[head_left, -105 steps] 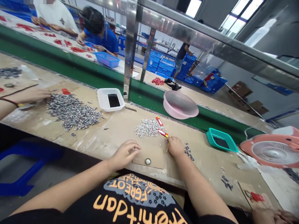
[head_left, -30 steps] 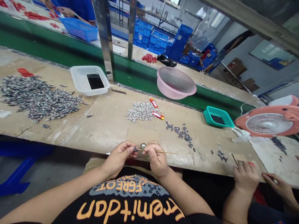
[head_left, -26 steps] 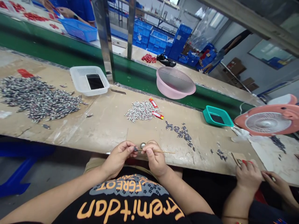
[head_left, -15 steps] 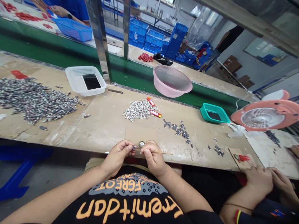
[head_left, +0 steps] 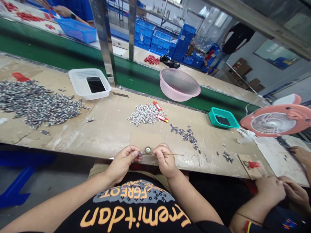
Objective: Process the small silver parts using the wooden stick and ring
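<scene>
The right hand (head_left: 167,160), pinching a thin stick (head_left: 177,154), has shifted right from the left hand (head_left: 123,160), uncovering the bottle cap (head_left: 147,149); this suggests a break between touches. The left hand pinches a small dark piece (head_left: 140,154) by the table's (head_left: 109,129) near edge; stick contact is unclear.

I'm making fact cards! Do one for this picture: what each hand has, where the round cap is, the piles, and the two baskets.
Left hand: pinching a small dark piece
Right hand: holding a thin brown stick
Round cap: on the table, between the hands
Pale pile: beyond the cap, with two red strips at its right side
Big grey pile: far left
White basket: has a phone inside
Green basket: has a flat dark thing inside
</scene>
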A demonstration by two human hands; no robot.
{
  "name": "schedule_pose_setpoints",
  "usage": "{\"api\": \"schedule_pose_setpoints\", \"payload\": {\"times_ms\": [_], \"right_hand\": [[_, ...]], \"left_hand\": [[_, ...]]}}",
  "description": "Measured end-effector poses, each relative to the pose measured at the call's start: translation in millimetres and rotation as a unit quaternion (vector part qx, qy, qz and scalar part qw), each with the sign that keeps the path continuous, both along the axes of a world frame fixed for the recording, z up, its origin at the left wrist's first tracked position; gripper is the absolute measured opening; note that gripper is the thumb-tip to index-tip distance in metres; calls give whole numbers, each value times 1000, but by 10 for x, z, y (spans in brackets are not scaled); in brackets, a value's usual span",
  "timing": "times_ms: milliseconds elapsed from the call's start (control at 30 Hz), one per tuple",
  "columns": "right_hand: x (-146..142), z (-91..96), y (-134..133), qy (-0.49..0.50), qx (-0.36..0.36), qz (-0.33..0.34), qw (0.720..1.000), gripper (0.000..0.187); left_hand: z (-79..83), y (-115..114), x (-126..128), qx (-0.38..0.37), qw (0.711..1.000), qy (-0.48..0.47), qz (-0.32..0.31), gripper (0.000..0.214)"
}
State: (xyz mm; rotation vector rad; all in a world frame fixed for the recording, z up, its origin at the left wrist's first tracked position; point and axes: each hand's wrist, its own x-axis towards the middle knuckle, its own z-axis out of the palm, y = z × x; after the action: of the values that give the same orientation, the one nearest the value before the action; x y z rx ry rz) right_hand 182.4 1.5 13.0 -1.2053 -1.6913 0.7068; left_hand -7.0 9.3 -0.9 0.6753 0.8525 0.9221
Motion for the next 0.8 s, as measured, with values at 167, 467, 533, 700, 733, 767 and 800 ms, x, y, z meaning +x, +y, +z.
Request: {"api": "schedule_pose_setpoints", "payload": {"times_ms": [167,467,533,700,733,767,800], "right_hand": [[-89,125,-76,44,-4,40,998,25],[-175,135,-38,6,13,54,998,23],[-172,130,-37,0,17,52,999,22],[-138,103,-57,-9,26,52,998,20],[-132,98,-62,-9,25,50,998,20],[-127,94,-66,-9,23,49,998,20],[-125,92,-67,-8,23,48,999,20]], "left_hand": [[5,-5,-2,9,1000,14,-7,18],[4,-7,-10,18,1000,16,-20,18],[2,-7,-11,17,999,17,-21,18],[4,-5,-17,7,1000,4,-22,16],[6,-5,-18,7,1000,1,-21,16],[7,-4,-19,8,1000,0,-20,16],[9,-5,-19,8,1000,0,-20,16]]}}
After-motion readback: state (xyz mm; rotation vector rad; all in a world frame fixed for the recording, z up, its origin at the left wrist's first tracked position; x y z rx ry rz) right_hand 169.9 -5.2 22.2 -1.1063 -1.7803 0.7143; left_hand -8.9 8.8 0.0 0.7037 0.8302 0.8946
